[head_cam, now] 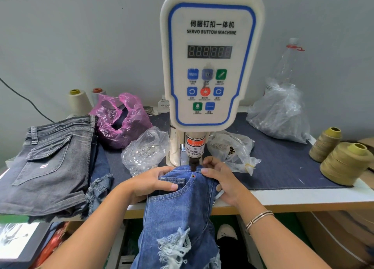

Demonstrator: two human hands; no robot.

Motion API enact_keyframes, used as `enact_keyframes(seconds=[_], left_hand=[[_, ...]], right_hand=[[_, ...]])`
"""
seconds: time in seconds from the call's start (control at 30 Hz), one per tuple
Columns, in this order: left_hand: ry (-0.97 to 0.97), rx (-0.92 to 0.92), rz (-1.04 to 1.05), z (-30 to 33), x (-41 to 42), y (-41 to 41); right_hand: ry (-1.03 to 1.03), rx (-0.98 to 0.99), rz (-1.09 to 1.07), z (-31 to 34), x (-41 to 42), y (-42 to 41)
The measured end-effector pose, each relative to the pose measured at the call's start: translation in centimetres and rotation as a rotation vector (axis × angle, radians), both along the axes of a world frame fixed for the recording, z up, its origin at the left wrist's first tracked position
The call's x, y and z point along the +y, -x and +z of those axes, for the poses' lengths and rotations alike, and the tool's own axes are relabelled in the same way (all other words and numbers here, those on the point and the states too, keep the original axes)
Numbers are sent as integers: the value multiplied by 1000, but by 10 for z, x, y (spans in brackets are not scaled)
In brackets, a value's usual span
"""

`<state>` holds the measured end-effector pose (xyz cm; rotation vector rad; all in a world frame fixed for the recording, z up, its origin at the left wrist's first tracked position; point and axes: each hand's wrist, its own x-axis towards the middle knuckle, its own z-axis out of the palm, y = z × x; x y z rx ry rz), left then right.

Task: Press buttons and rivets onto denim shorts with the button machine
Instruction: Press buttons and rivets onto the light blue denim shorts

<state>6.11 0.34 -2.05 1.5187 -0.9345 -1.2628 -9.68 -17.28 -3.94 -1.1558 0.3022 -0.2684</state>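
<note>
Shorts [182, 212] lie on the desk [303, 196] edge with the pocket corner under the machine [210, 66] punch [192, 164], legs hanging toward you, so the long axis runs away from you, waistband pointing to the machine. Your left hand [149, 182] pinches the pocket edge, fingers [172, 186] curled on the denim; your right hand [224, 179] grips the waistband, fingers bent round it. You likely hold both sides taut to keep the rivet [193, 176] spot flat and your fingertips off the punch.
</note>
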Motion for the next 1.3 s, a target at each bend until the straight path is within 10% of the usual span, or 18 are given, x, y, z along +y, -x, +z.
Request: enact_keyframes(seconds=[0.23, 0.5, 0.6, 0.77, 1.3], left_hand=[[40, 32, 149, -6, 0, 6], [121, 102, 250, -12, 2, 15], [114, 106, 245, -11, 3, 14], [143, 81, 287, -12, 3, 18], [142, 134, 322, -8, 3, 23]], right_hand=[[115, 13, -71, 3, 5, 2], [775, -35, -484, 44, -8, 35], [1348, 324, -678, 61, -44, 45], [1939, 811, -296, 48, -63, 25], [1872, 1057, -376, 17, -61, -12]])
